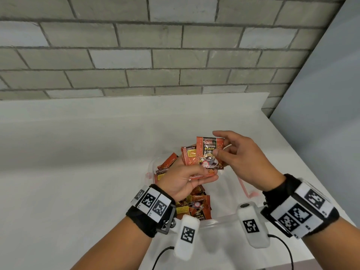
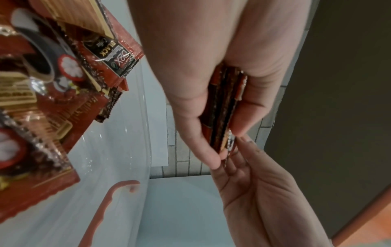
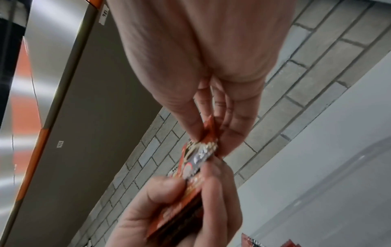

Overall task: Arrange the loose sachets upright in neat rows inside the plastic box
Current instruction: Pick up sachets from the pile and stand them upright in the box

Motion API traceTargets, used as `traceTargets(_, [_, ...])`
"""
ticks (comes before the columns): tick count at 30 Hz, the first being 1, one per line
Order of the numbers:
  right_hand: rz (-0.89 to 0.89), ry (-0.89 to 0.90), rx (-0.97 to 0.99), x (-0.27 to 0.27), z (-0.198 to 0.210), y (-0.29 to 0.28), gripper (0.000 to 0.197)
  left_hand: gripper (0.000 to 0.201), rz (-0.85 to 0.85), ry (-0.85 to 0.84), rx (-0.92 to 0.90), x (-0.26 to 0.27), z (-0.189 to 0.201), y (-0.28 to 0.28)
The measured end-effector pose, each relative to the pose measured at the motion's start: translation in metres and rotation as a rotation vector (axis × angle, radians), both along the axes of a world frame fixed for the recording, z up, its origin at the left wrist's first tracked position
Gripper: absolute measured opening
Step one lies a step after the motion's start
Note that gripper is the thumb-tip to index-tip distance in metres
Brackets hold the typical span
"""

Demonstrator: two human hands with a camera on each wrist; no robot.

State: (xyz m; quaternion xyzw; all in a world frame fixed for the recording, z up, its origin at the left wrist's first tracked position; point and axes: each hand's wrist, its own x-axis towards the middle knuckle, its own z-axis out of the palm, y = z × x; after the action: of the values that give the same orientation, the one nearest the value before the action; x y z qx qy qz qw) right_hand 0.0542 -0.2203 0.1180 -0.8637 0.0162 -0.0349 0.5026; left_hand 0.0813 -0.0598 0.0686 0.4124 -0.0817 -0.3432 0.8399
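Observation:
Over a clear plastic box (image 1: 220, 219) my left hand (image 1: 196, 174) grips a small stack of red-brown coffee sachets (image 1: 188, 157) on edge between thumb and fingers. My right hand (image 1: 219, 143) pinches the front sachet (image 1: 207, 151) of that stack by its right edge, label facing me. The left wrist view shows the stack's edges (image 2: 225, 107) clamped in my left hand (image 2: 211, 100), with the right hand's fingers (image 2: 249, 175) meeting them. The right wrist view has my right hand (image 3: 209, 135) pinching the sachet (image 3: 200, 160). Several loose sachets (image 1: 194, 208) lie flat in the box.
The box stands on a white counter (image 1: 78, 172) against a grey brick wall (image 1: 136, 55). It has pink side latches (image 1: 248, 190). More loose sachets (image 1: 167, 162) lie at its far left. The counter's right edge (image 1: 311, 172) runs close beside the box.

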Motion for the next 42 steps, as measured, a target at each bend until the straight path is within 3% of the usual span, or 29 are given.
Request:
traceTargets(6, [0.085, -0.056, -0.291, 0.012, 0.027, -0.011, 0.003, 0.033, 0.046, -0.032, 0.130, 0.002, 0.005, 0.004])
traceTargets(11, [0.070, 0.016, -0.502, 0.028, 0.030, -0.032, 0.006, 0.029, 0.231, 0.055, 0.122, 0.017, 0.005, 0.020])
traceTargets(16, [0.187, 0.274, -0.975, 0.049, -0.016, -0.027, 0.011, 0.035, 0.242, 0.047, 0.055, 0.025, 0.005, 0.037])
traceTargets(20, [0.260, 0.362, -1.155, 0.064, -0.034, -0.022, 0.021, 0.034, 0.249, 0.049, 0.047, 0.026, 0.001, 0.041])
traceTargets(24, [0.259, 0.425, -1.205, 0.073, -0.042, -0.022, 0.020, 0.033, 0.250, 0.055, 0.049, 0.026, -0.002, 0.045])
traceTargets(34, [0.230, 0.497, -1.125, 0.077, -0.047, -0.020, 0.021, 0.033, 0.219, 0.073, 0.100, 0.031, -0.005, 0.036])
traceTargets(38, [0.221, 0.497, -1.129, 0.081, -0.048, -0.020, 0.020, 0.015, 0.208, 0.076, 0.154, 0.035, -0.008, 0.029])
traceTargets(42, [0.222, 0.485, -1.174, 0.084, -0.049, -0.019, 0.019, 0.011, 0.198, 0.074, 0.178, 0.038, -0.010, 0.026])
